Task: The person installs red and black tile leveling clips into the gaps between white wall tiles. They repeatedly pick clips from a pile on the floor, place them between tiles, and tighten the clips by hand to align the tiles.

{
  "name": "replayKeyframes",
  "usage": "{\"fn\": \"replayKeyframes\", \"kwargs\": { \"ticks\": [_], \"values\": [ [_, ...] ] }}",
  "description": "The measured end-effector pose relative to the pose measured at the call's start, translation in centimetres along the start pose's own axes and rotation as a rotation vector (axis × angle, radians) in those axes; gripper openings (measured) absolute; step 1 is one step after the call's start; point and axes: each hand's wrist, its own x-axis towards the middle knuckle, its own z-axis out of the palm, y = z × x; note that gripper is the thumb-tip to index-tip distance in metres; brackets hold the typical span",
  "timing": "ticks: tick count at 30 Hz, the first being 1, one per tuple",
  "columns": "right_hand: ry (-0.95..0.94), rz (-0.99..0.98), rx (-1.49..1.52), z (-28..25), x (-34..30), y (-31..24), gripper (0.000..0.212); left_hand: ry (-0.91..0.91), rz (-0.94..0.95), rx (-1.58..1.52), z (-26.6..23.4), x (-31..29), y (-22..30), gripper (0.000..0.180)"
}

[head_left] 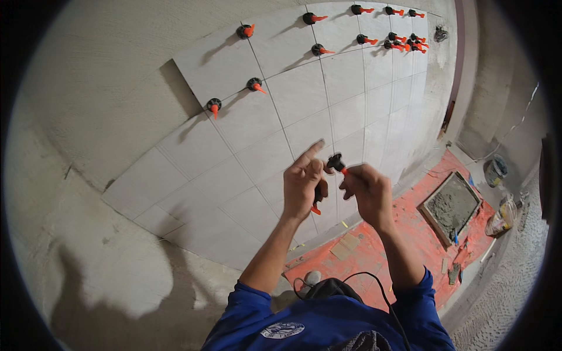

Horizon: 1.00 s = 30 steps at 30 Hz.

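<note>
In front of the tiled wall, both my hands are raised close together. My right hand pinches a tile leveler by its red handle, its round black base turned toward my left hand. My left hand has its index finger stretched up, while the other fingers curl round a second leveler; only a dark part and the red handle tip show below them. The left fingertips are near the raised black base; whether they touch it I cannot tell. More levelers sit along the joints of the upper tile rows.
Red sheeting covers the floor at the lower right. On it lies a square tray of grey mortar. Beyond stand a bucket and an opened bag. A black cable loops near my body. Bare plaster borders the tiles.
</note>
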Motion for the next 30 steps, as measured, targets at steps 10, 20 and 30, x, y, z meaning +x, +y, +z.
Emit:
{"fn": "replayKeyframes", "kwargs": {
  "ticks": [10, 20, 30],
  "values": [
    [-0.042, -0.007, 0.102, 2.3, 6.4, -2.0, 0.013, -0.156, -0.106, -0.029, -2.9, 6.2, 1.4, 0.033],
    [0.18, -0.704, -0.787, 4.3, 9.2, -2.4, 0.019, -0.187, -0.145, -0.432, -4.0, 9.9, -0.1, 0.029],
    [0.035, -0.212, -0.094, 3.8, 9.4, -2.1, 0.013, -0.355, -0.132, -0.507, -4.7, 11.1, -1.4, 0.03]
  ]
}}
